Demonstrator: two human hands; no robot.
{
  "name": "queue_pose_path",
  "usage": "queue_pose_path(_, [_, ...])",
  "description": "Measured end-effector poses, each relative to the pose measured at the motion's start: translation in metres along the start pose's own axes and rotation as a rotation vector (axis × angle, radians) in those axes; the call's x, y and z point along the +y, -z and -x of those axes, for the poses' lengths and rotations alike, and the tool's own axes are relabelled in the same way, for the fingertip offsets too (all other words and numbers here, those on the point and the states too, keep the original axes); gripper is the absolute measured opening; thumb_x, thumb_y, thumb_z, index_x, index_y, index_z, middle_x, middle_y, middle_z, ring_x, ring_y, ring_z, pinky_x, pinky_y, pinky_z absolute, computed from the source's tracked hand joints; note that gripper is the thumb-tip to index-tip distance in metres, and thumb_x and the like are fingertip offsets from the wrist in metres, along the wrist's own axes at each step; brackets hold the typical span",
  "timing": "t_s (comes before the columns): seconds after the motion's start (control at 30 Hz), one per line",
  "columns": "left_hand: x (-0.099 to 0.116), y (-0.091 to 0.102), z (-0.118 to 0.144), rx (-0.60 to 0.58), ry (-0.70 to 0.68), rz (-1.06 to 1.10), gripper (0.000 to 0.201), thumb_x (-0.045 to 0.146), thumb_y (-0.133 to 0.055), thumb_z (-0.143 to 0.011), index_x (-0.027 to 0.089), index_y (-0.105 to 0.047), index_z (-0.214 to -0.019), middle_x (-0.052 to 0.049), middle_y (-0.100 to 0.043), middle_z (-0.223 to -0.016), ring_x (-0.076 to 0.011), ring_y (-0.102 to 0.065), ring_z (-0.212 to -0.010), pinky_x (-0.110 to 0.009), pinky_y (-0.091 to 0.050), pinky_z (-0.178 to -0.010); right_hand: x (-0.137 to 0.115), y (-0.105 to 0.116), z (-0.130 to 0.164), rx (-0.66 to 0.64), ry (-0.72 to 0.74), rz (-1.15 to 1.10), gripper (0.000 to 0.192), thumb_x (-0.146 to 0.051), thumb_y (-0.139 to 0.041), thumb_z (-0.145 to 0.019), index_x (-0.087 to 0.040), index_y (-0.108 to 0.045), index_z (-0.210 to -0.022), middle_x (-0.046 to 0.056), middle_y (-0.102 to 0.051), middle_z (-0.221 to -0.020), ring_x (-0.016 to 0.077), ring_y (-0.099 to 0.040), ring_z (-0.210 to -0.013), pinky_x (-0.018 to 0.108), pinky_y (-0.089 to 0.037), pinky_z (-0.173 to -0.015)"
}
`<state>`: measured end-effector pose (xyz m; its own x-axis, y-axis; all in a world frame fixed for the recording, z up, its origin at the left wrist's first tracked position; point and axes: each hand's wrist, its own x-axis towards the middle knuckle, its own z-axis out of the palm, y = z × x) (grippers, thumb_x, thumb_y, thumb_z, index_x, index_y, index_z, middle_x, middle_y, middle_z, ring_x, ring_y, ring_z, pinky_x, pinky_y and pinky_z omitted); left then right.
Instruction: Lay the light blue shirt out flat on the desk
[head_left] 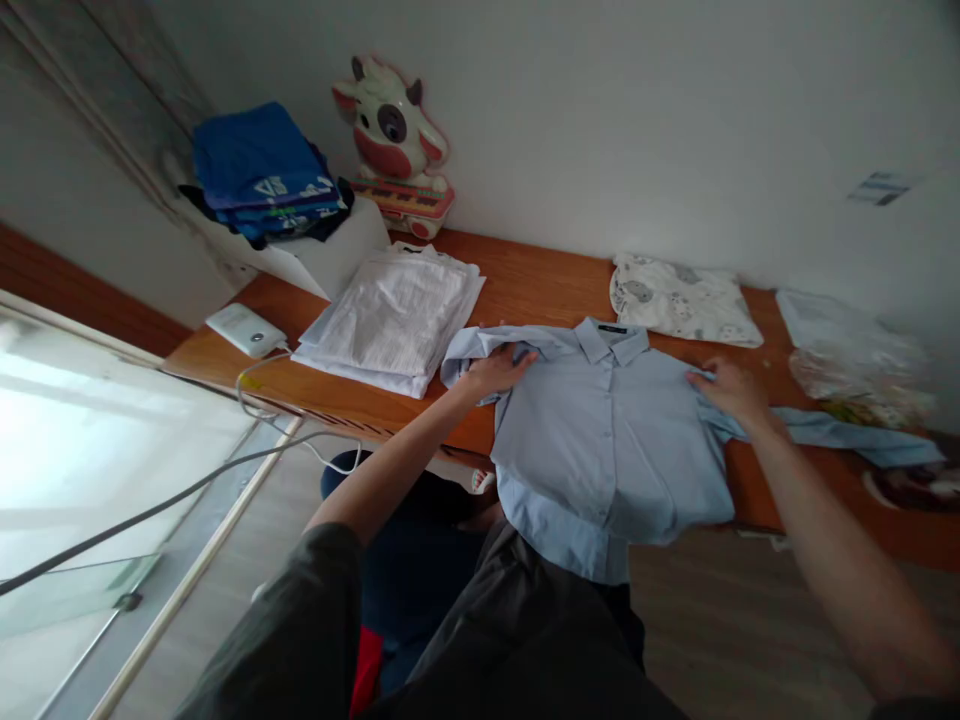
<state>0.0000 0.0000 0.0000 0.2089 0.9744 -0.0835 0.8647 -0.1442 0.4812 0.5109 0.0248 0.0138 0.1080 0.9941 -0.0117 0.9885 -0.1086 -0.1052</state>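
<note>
A light blue button shirt (600,440) lies face up on the wooden table (525,280), its hem hanging over the front edge. My left hand (499,370) presses flat on the shirt's left shoulder, where the sleeve is bunched. My right hand (731,390) rests on the shirt's right shoulder seam, fingers curled on the fabric. The right sleeve stretches out to the right along the table.
A folded white garment stack (397,315) lies left of the shirt. A patterned white cloth (679,300) and a plastic bag (855,355) sit at the back right. Blue folded clothes (262,175) top a white box; a cow toy (394,145) stands by the wall. A white device (246,328) with cable lies far left.
</note>
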Motion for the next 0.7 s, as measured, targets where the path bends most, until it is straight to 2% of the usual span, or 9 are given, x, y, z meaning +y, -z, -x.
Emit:
queue_pose_path(0.1, [0.003,-0.001,-0.005,0.041,-0.023,-0.023,0.065,0.060,-0.030,-0.113,0.024,-0.045,-0.165,-0.013,-0.051,-0.168,-0.0347,-0.037,-0.162,-0.059,-0.025,-0.134,-0.028,-0.003,0.027,0.274,0.149,0.052,0.048,-0.044,-0.055,-0.105,-0.012,-0.062,-0.140,0.030,-0.065,-0.141,0.0447,-0.054,-0.139,0.059,-0.038,-0.118])
queue_pose_path(0.13, [0.006,-0.002,-0.007,0.050,-0.052,-0.032,0.061,0.054,-0.032,-0.113,0.024,-0.047,-0.164,-0.012,-0.055,-0.164,-0.0336,-0.042,-0.160,-0.056,-0.029,-0.134,-0.038,-0.005,0.035,0.306,0.240,0.021,0.047,-0.042,-0.051,-0.106,-0.014,-0.061,-0.142,0.027,-0.065,-0.143,0.0432,-0.053,-0.141,0.058,-0.037,-0.121])
queue_pose_path(0.23, [0.014,-0.009,-0.009,0.047,-0.166,-0.057,0.055,0.046,-0.037,-0.112,0.022,-0.053,-0.158,-0.012,-0.061,-0.159,-0.0305,-0.054,-0.151,-0.045,-0.040,-0.128,-0.063,-0.015,0.046,0.191,0.493,-0.143,0.048,-0.039,-0.047,-0.105,-0.020,-0.059,-0.147,0.018,-0.061,-0.153,0.0372,-0.053,-0.145,0.053,-0.041,-0.126])
queue_pose_path(0.3, [0.018,-0.013,-0.009,0.042,-0.174,-0.073,0.058,0.051,-0.040,-0.111,0.019,-0.053,-0.158,-0.014,-0.059,-0.160,-0.0307,-0.056,-0.149,-0.042,-0.043,-0.126,-0.072,-0.025,0.046,0.107,0.581,-0.209,0.050,-0.038,-0.042,-0.106,-0.024,-0.058,-0.151,0.013,-0.056,-0.160,0.0337,-0.052,-0.149,0.052,-0.041,-0.128])
queue_pose_path(0.4, [0.019,-0.017,-0.005,0.062,-0.130,-0.100,0.069,0.063,-0.045,-0.108,0.015,-0.051,-0.158,-0.017,-0.058,-0.159,-0.0340,-0.057,-0.147,-0.043,-0.044,-0.125,-0.075,-0.040,0.046,0.071,0.547,-0.198,0.058,-0.037,-0.032,-0.107,-0.028,-0.050,-0.161,0.008,-0.049,-0.168,0.0311,-0.045,-0.156,0.056,-0.036,-0.132])
queue_pose_path(0.57, [0.010,-0.016,0.009,0.095,-0.090,-0.098,0.081,0.077,-0.046,-0.104,0.017,-0.051,-0.159,-0.018,-0.056,-0.161,-0.0403,-0.049,-0.152,-0.052,-0.037,-0.129,-0.071,-0.051,0.059,0.007,0.383,-0.001,0.076,-0.060,-0.036,-0.106,-0.032,-0.022,-0.176,0.006,-0.021,-0.184,0.0408,-0.017,-0.168,0.075,-0.017,-0.132])
queue_pose_path(0.63, [0.006,-0.013,0.011,0.101,-0.055,-0.074,0.084,0.080,-0.045,-0.103,0.021,-0.049,-0.163,-0.015,-0.055,-0.164,-0.0403,-0.046,-0.155,-0.052,-0.034,-0.131,-0.071,-0.048,0.059,-0.043,0.384,0.015,0.080,-0.067,-0.039,-0.104,-0.033,-0.024,-0.175,0.007,-0.020,-0.184,0.0425,-0.019,-0.168,0.075,-0.019,-0.131])
queue_pose_path(0.7, [0.005,-0.010,0.008,0.122,-0.042,-0.066,0.078,0.076,-0.045,-0.104,0.027,-0.048,-0.165,-0.010,-0.055,-0.164,-0.0391,-0.044,-0.157,-0.054,-0.033,-0.132,-0.073,-0.043,0.054,-0.019,0.369,-0.018,0.080,-0.070,-0.043,-0.102,-0.032,-0.033,-0.172,0.009,-0.029,-0.181,0.0432,-0.030,-0.164,0.071,-0.027,-0.130])
